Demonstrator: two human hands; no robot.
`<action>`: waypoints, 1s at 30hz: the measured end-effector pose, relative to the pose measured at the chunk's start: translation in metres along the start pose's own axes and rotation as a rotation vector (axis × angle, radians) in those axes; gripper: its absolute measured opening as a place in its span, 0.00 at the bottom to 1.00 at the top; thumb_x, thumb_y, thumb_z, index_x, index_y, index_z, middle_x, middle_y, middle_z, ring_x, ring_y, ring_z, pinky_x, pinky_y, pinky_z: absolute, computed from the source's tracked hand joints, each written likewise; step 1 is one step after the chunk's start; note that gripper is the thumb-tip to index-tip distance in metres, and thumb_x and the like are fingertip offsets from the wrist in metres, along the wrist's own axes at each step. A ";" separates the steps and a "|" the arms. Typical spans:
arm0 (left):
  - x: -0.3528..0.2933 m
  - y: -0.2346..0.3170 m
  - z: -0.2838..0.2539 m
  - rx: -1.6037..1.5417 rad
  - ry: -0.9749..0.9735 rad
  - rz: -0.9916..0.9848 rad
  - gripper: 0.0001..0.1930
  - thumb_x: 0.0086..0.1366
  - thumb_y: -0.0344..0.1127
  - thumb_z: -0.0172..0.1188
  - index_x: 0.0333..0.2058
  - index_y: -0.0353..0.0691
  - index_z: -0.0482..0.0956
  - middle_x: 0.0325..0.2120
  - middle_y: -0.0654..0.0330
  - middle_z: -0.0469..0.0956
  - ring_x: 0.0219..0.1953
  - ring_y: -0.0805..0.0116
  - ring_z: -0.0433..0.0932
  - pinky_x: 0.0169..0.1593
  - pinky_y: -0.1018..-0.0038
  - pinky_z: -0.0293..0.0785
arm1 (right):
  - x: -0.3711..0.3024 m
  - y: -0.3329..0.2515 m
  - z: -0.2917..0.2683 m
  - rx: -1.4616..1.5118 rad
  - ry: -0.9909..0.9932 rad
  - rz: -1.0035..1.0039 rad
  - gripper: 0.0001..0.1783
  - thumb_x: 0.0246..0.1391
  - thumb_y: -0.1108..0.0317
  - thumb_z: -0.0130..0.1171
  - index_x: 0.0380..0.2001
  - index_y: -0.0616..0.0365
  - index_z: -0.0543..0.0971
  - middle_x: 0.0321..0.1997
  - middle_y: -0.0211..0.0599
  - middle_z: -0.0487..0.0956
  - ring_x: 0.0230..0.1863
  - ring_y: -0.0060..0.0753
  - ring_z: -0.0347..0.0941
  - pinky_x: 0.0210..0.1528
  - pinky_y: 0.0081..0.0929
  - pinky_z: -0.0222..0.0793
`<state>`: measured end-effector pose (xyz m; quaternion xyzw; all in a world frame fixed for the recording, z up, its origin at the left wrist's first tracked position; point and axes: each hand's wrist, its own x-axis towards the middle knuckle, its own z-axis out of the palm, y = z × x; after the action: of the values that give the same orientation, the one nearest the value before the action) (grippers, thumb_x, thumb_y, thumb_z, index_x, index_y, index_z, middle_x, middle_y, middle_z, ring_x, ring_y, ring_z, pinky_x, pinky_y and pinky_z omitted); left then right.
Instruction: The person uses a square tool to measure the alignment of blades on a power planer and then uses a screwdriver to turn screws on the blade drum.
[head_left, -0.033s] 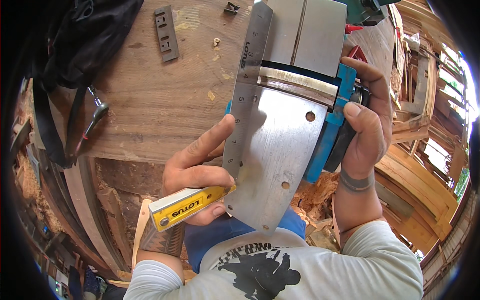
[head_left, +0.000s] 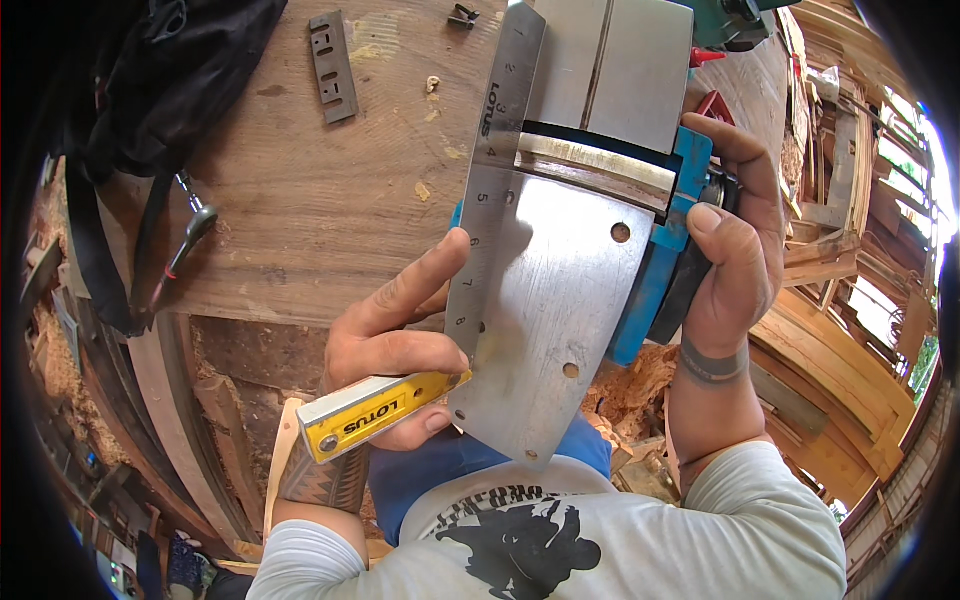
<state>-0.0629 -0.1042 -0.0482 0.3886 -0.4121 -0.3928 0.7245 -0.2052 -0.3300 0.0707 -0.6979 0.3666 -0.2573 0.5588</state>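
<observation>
Try square (head_left: 482, 220) is in the left hand (head_left: 368, 345), at the left side of the upturned planer (head_left: 560, 290). Left hand is pinching the yellow handle (head_left: 380, 412), thumb below, fingers curled over; index stretched out, tip at the blade edge. Blade runs along the planer's left edge, overlapping both sole plates and passing the left end of the cutter drum (head_left: 600, 172). Can't tell if it sits flush on the metal.

Right hand (head_left: 745, 250) is curled on the planer's right side, thumb and index both on the blue body, set apart around the black part there. Rest of its fingers hidden.

Vs earlier frame: same. Both hands, square and planer hold position; loose parts too.

Containers: black fabric bag (head_left: 190, 85), by the look of it, well left of the planer, strap hanging; contents hidden. Left of the planer, on the wooden bench (head_left: 330, 240): slotted steel blade (head_left: 333, 68), small dark clip (head_left: 463, 16) nearer the planer.
</observation>
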 end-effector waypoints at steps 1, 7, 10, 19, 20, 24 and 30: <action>-0.001 0.000 -0.001 0.016 -0.011 -0.007 0.16 0.56 0.48 0.70 0.39 0.46 0.87 0.73 0.36 0.56 0.69 0.36 0.67 0.63 0.55 0.76 | 0.000 0.001 0.001 0.009 0.000 -0.011 0.30 0.48 0.70 0.51 0.57 0.69 0.74 0.47 0.36 0.77 0.39 0.17 0.69 0.47 0.17 0.67; -0.002 0.001 -0.002 0.083 -0.030 -0.014 0.17 0.58 0.53 0.69 0.39 0.49 0.87 0.73 0.37 0.56 0.70 0.37 0.67 0.63 0.56 0.76 | 0.001 0.001 0.003 0.005 0.018 -0.041 0.28 0.51 0.68 0.53 0.57 0.69 0.74 0.46 0.35 0.78 0.39 0.17 0.69 0.46 0.17 0.67; -0.004 0.003 0.001 0.058 -0.006 -0.064 0.18 0.58 0.54 0.70 0.39 0.49 0.87 0.73 0.38 0.56 0.70 0.38 0.66 0.63 0.56 0.75 | 0.001 0.001 0.000 0.006 0.010 -0.031 0.27 0.53 0.68 0.53 0.56 0.69 0.75 0.46 0.34 0.78 0.39 0.17 0.69 0.46 0.17 0.67; 0.003 0.004 0.002 0.012 -0.004 -0.003 0.15 0.52 0.37 0.69 0.39 0.40 0.85 0.73 0.38 0.58 0.67 0.40 0.72 0.60 0.62 0.77 | 0.000 0.002 0.001 0.021 0.019 -0.036 0.25 0.54 0.70 0.53 0.56 0.68 0.76 0.45 0.33 0.78 0.40 0.16 0.71 0.47 0.16 0.67; 0.003 0.004 0.002 0.013 -0.004 -0.004 0.15 0.52 0.37 0.69 0.39 0.40 0.85 0.73 0.38 0.58 0.67 0.40 0.72 0.60 0.62 0.77 | 0.000 0.002 0.001 0.024 0.016 -0.026 0.25 0.55 0.70 0.53 0.56 0.68 0.76 0.45 0.33 0.79 0.40 0.16 0.71 0.47 0.16 0.67; 0.001 0.002 0.000 0.035 -0.007 0.004 0.15 0.52 0.38 0.69 0.39 0.40 0.85 0.73 0.37 0.57 0.68 0.39 0.70 0.61 0.61 0.76 | 0.001 0.002 0.001 0.026 0.013 -0.033 0.25 0.55 0.69 0.53 0.56 0.68 0.76 0.44 0.33 0.79 0.40 0.16 0.71 0.48 0.16 0.68; 0.002 0.003 0.000 0.047 -0.014 0.009 0.15 0.52 0.39 0.69 0.39 0.40 0.85 0.73 0.37 0.58 0.68 0.39 0.71 0.60 0.61 0.77 | 0.000 0.001 0.001 0.016 0.015 -0.025 0.25 0.56 0.69 0.54 0.56 0.68 0.76 0.44 0.33 0.80 0.40 0.17 0.72 0.48 0.16 0.68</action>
<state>-0.0611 -0.1048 -0.0453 0.4010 -0.4279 -0.3824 0.7140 -0.2041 -0.3295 0.0694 -0.6958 0.3602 -0.2725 0.5584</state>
